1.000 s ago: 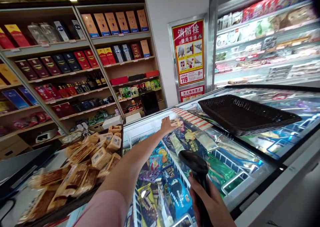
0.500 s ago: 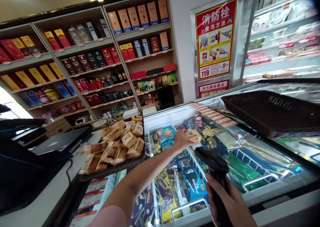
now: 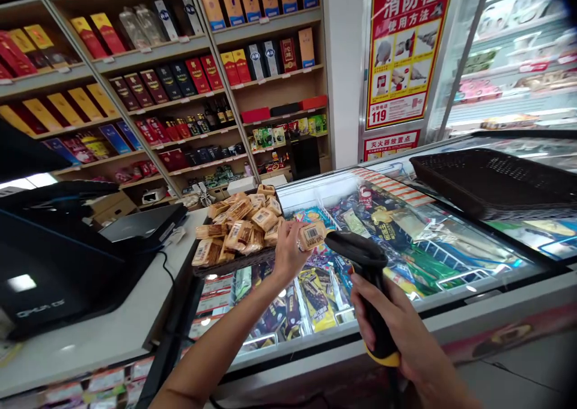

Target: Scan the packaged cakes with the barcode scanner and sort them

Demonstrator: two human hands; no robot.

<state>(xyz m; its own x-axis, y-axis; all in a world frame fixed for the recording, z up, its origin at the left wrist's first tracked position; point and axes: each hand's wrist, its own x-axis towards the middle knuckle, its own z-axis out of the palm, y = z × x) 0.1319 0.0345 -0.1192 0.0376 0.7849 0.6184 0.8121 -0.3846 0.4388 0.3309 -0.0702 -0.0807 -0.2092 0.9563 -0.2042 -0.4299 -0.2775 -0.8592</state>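
Observation:
My left hand (image 3: 288,250) is closed on a small wrapped snack pack (image 3: 312,235), its barcode label facing me. In my right hand (image 3: 392,313) is a black barcode scanner (image 3: 358,250) with a yellow base, its head close beside the pack's right edge. Just left of my left hand, a dark woven tray (image 3: 238,263) holds a heap of similar wrapped packs (image 3: 241,232). Both hands are above a glass-topped chest freezer (image 3: 387,181), where colourful ice cream packets (image 3: 318,298) lie in white wire baskets.
An upturned-edged dark basket (image 3: 496,184) rests on the freezer at right. At left, a black checkout machine (image 3: 63,259) stands on a white counter (image 3: 90,349), its cable hanging nearby. Behind are shelves of boxed goods (image 3: 180,81) and a red fire-hydrant poster (image 3: 406,54).
My left hand has brought the snack pack left and nearer the heaped tray. The scanner has shifted slightly left and up in view, its head now nearer the pack. The camera view has tilted downward.

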